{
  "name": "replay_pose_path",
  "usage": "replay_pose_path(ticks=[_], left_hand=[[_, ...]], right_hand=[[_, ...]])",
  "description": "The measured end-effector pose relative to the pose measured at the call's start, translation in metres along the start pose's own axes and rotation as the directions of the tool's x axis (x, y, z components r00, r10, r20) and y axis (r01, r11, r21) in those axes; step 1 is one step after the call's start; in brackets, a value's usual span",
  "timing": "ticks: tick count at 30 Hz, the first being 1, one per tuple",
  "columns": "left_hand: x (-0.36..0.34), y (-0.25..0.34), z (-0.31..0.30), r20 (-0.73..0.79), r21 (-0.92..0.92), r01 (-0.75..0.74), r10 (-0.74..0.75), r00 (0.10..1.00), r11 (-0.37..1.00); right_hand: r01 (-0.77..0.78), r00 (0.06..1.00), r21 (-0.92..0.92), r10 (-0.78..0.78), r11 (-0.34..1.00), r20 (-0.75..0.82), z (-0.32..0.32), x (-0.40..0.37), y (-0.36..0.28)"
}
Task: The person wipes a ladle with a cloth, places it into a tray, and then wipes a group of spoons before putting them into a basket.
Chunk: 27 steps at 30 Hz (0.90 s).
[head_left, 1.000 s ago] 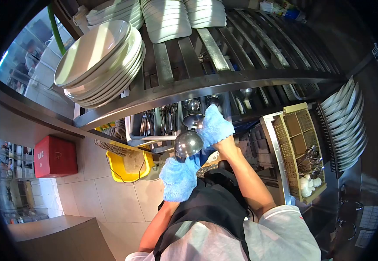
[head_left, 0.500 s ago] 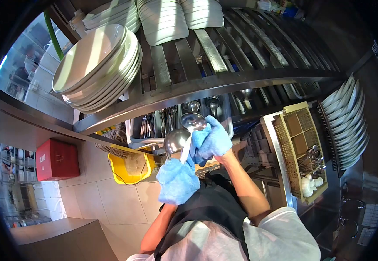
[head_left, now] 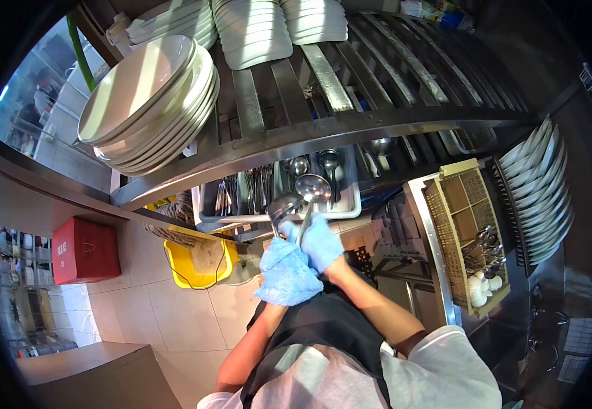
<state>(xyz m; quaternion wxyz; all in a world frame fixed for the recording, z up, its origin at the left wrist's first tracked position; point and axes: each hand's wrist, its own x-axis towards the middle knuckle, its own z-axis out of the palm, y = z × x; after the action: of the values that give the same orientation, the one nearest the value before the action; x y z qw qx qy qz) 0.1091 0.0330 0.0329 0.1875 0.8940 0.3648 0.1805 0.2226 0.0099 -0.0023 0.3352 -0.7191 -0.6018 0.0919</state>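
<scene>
Left hand [head_left: 277,258] clutches a bunched blue microfibre cloth [head_left: 290,283]. Right hand [head_left: 323,243] grips two round shiny steel ladles [head_left: 313,186] by the handles. Wiping looks underway; next needs a steady handle grip.

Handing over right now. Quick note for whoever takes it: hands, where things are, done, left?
Left hand: wrapped in the blue cloth, at the handle of the darker ladle.
Right hand: also covered in blue, closed on the handle of the shiny ladle.
Both ladles are raised in front of the grey tray, which holds cutlery.
Done: cannot tell how far either ladle is wiped.
Left: neither ladle is set down; more cutlery sits in the beige basket.
</scene>
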Motion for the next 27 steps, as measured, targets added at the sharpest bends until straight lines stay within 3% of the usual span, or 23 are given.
replay_pose_path(ticks=[1, 2, 4, 5, 6, 7, 8, 9, 11, 12, 13, 14, 15, 16, 17, 19, 21, 22, 23, 24, 25, 26, 27], left_hand=[[0.002, 0.002, 0.004, -0.017, -0.019, 0.003, -0.003, 1.000, 1.000], [0.003, 0.004, 0.007, -0.022, -0.036, 0.015, -0.016, 1.000, 0.999], [0.001, 0.009, 0.005, -0.008, -0.011, 0.046, -0.046, 0.999, 0.999], [0.000, 0.011, 0.003, 0.003, 0.017, 0.069, -0.069, 0.998, 0.997], [-0.001, 0.012, 0.001, 0.005, 0.015, 0.072, -0.072, 0.997, 0.997], [-0.001, 0.014, -0.001, 0.070, 0.072, 0.076, -0.081, 0.994, 0.995], [-0.001, 0.013, -0.002, 0.132, 0.130, 0.077, -0.094, 0.987, 0.988], [-0.001, 0.012, -0.003, 0.130, 0.133, 0.081, -0.099, 0.987, 0.988], [-0.004, 0.009, -0.001, 0.084, 0.059, 0.058, -0.063, 0.994, 0.997], [-0.004, 0.008, -0.002, 0.086, 0.059, 0.059, -0.064, 0.994, 0.996], [-0.003, 0.007, -0.001, 0.095, 0.060, -0.007, 0.001, 0.995, 0.998], [-0.003, 0.006, -0.001, 0.104, 0.060, -0.073, 0.067, 0.992, 0.996], [-0.001, 0.005, 0.000, 0.102, 0.063, -0.110, 0.103, 0.989, 0.992], [-0.001, 0.004, 0.003, 0.100, 0.071, -0.114, 0.107, 0.989, 0.991], [-0.001, 0.004, 0.006, 0.093, 0.086, -0.077, 0.069, 0.993, 0.993], [-0.001, 0.005, 0.010, 0.072, 0.101, 0.015, -0.022, 0.997, 0.995], [-0.002, 0.006, 0.015, 0.062, 0.111, 0.091, -0.099, 0.993, 0.990], [-0.003, 0.007, 0.018, 0.055, 0.112, 0.122, -0.129, 0.990, 0.986], [-0.005, 0.007, 0.024, 0.055, 0.127, 0.169, -0.177, 0.983, 0.977], [-0.003, 0.009, 0.020, 0.064, 0.144, 0.210, -0.221, 0.973, 0.967], [-0.002, 0.012, 0.014, 0.084, 0.165, 0.264, -0.280, 0.956, 0.950], [-0.001, 0.013, 0.005, 0.131, 0.191, 0.294, -0.321, 0.938, 0.937], [0.004, 0.020, -0.015, 0.178, 0.220, 0.319, -0.360, 0.916, 0.922]], right_hand=[[-0.089, 0.996, 0.287, 0.085, 0.954, 0.026, 0.009, -0.016, 0.006], [-0.170, 0.984, 0.547, 0.169, 0.820, 0.052, 0.017, -0.032, 0.012], [-0.206, 0.978, 0.455, 0.172, 0.867, 0.116, 0.017, -0.030, 0.019], [-0.272, 0.962, 0.570, 0.221, 0.775, 0.158, 0.017, -0.032, 0.022], [-0.385, 0.917, 0.795, 0.296, 0.469, 0.269, 0.013, -0.028, 0.020], [-0.428, 0.862, 0.903, 0.321, 0.041, 0.393, 0.008, -0.022, 0.020], [-0.423, 0.814, 0.858, 0.295, -0.291, 0.501, 0.003, -0.015, 0.020], [-0.330, 0.829, 0.876, 0.336, -0.351, 0.447, -0.007, -0.009, 0.012], [-0.289, 0.823, 0.887, 0.379, -0.360, 0.422, 0.010, -0.005, 0.030], [-0.420, 0.857, 0.881, 0.414, 0.217, 0.306, 0.001, 0.000, 0.024], [-0.418, 0.906, 0.560, 0.376, 0.715, 0.196, -0.004, 0.003, 0.019], [-0.318, 0.875, 0.870, 0.470, 0.376, 0.117, 0.018, -0.018, 0.025], [-0.428, 0.835, 0.807, 0.520, 0.408, 0.180, 0.024, -0.020, 0.025], [-0.332, 0.933, 0.618, 0.344, 0.712, 0.105, 0.026, -0.027, 0.028], [-0.158, 0.987, 0.363, 0.135, 0.918, 0.088, 0.028, -0.035, 0.031], [-0.009, 0.997, 0.085, 0.002, 0.996, 0.083, 0.033, -0.040, 0.035], [-0.158, 0.981, 0.138, 0.139, 0.978, 0.138, 0.029, -0.036, 0.031], [-0.051, 0.882, -0.287, 0.179, 0.956, 0.437, 0.008, -0.007, 0.012], [-0.052, 0.880, -0.288, 0.180, 0.956, 0.440, 0.012, -0.007, 0.019], [-0.544, 0.810, 0.394, 0.342, 0.741, 0.477, 0.012, -0.006, 0.024], [-0.644, 0.695, 0.764, 0.388, -0.037, 0.605, 0.012, -0.005, 0.030], [-0.534, 0.685, 0.759, 0.335, -0.374, 0.647, 0.007, -0.008, 0.038], [-0.445, 0.679, 0.810, 0.447, -0.382, 0.583, 0.017, -0.014, 0.059]])
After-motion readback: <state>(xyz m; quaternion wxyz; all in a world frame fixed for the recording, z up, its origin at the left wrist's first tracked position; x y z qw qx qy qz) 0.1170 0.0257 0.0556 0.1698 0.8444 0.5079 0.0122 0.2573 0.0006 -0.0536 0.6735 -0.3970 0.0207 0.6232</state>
